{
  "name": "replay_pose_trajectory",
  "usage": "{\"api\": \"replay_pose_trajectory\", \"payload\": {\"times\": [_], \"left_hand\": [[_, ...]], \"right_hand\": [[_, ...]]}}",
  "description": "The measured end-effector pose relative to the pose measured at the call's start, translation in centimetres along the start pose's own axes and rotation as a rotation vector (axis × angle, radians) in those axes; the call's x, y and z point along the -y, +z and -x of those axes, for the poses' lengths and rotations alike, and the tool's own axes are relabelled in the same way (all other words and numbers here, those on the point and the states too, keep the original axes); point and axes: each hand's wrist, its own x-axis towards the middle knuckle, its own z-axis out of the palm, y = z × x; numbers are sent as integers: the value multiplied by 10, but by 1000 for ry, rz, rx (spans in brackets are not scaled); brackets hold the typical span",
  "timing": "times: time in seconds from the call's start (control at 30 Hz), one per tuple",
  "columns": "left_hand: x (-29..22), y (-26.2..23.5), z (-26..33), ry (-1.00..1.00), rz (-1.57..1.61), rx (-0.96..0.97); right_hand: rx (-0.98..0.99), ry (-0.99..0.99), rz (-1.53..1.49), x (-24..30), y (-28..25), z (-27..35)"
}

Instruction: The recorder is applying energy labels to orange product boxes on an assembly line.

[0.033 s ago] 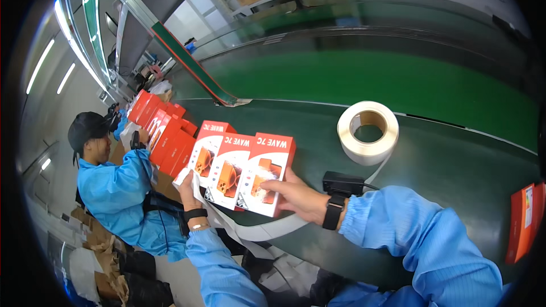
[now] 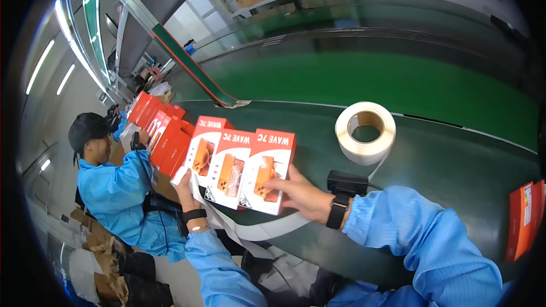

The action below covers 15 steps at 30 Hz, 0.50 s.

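Observation:
Three red-and-white phone boxes stand side by side in front of me: a left box [image 2: 201,143], a middle box [image 2: 232,159] and a right box [image 2: 273,153], each with an orange phone pictured on it. My right hand [image 2: 305,194] grips the right box, thumb across its front and fingers at its side. At the lower left of the boxes, my left hand [image 2: 185,192] is closed on a white paper strip [image 2: 276,228], close against the left box. The strip loops below the boxes toward a roll of white labels [image 2: 365,133] on the green work surface.
A black device [image 2: 347,183] lies beside my right wrist. More red boxes [image 2: 165,139] are stacked at the left, near a co-worker in a blue coat [image 2: 116,193]. Another red box [image 2: 518,222] is at the right edge. A metal post [image 2: 187,59] rises behind the boxes.
The three boxes have shifted and tilted slightly, their tops a little higher. My right hand has moved slightly up and right with its box.

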Motion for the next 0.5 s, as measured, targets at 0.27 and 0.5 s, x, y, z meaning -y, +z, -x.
{"api": "replay_pose_trajectory", "payload": {"times": [0.27,0.5], "left_hand": [[-115,107,85,593,7,211],[-92,196,215,1155,-409,397]], "right_hand": [[57,-463,-57,81,-22,94],[6,-596,-306,120,-99,198]]}}
